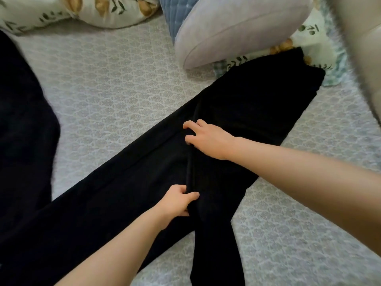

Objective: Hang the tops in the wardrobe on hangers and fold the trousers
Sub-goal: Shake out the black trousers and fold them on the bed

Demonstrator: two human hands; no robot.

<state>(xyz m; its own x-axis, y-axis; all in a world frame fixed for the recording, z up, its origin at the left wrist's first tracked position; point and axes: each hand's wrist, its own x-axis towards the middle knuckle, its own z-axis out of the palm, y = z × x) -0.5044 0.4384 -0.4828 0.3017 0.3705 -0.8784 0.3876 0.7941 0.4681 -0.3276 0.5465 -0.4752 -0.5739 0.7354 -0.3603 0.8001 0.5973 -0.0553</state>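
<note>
Long black cloth trousers [247,104] being laid across a patterned grey quilted bed [123,79], middle fold being pinched by the left hand [177,201], cloth being gripped by the curled right hand [208,139]

Open bedspread [115,83] lies far left and near right of the black trousers [123,193]. A floral pillow [82,11] and a lilac pillow [237,27] block the far side; a dark garment [20,120] crowds the left.
</note>
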